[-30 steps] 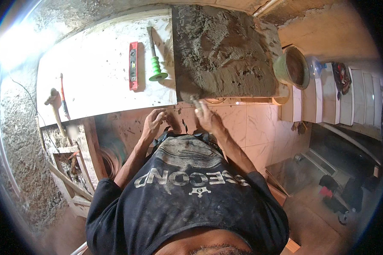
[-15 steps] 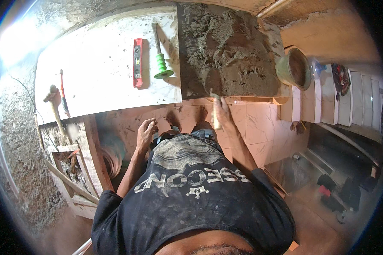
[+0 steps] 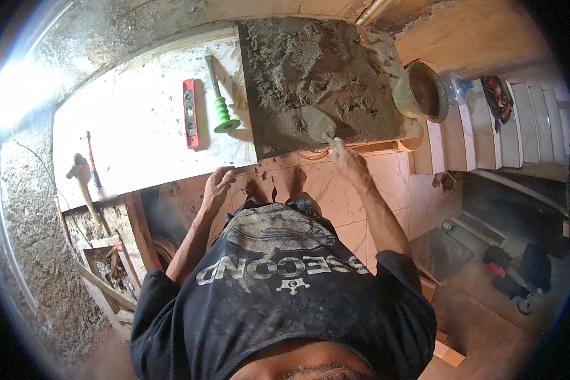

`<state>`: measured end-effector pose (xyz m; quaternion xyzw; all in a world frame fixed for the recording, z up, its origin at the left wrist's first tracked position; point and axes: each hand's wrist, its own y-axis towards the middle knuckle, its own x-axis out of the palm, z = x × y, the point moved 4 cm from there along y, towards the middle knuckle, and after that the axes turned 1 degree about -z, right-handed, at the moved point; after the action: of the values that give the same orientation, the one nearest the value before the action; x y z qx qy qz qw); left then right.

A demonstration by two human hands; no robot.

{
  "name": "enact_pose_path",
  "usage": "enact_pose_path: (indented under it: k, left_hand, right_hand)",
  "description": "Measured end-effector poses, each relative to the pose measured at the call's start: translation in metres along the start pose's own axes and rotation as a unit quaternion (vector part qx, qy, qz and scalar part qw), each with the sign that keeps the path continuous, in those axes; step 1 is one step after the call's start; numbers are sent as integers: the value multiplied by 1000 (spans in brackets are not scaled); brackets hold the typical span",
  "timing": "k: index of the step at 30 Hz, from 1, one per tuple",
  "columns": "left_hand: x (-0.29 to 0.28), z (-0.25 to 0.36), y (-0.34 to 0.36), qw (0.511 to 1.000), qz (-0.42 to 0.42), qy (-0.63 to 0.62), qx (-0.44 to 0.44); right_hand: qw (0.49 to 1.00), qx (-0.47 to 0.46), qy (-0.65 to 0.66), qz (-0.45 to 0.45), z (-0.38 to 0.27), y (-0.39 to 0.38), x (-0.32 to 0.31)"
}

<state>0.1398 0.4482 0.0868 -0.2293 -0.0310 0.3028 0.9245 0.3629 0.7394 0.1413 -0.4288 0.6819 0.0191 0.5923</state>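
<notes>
A trowel (image 3: pixel 319 124) with a rounded metal blade is in my right hand (image 3: pixel 350 166), which is closed around its handle. Its blade lies against the wet grey mortar (image 3: pixel 297 57) spread over the right part of the raised surface. My left hand (image 3: pixel 218 185) is at the front edge of the white marbled tile (image 3: pixel 149 120), its fingers loosely bent and apart, with no tool in it. On that tile lie a red spirit level (image 3: pixel 190 114) and a chisel (image 3: pixel 221 107) with a green ribbed grip and hand guard.
A bucket (image 3: pixel 420 92) stands at the mortar's right end, beside a clear plastic bottle (image 3: pixel 455 87) and tiled stairs (image 3: pixel 519 123). At the left lie a hammer (image 3: pixel 85 187) and a slim red-handled tool (image 3: pixel 92 158). A wooden frame (image 3: pixel 111 253) stands below them.
My right hand has moved forward and to the right, bringing the trowel's blade onto the mortar. My left hand has come up to the tile's front edge. The whole view has shifted slightly.
</notes>
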Motion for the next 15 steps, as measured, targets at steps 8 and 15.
enact_pose_path:
  k: [8,15]
  left_hand:
    - [-6,-69,-42,990,77,-92,-73]
    - [0,-46,-32,997,43,-37,-46]
  right_hand:
    - [970,-194,116,94,-16,-1,49]
    - [992,-97,73,43,30,36,-13]
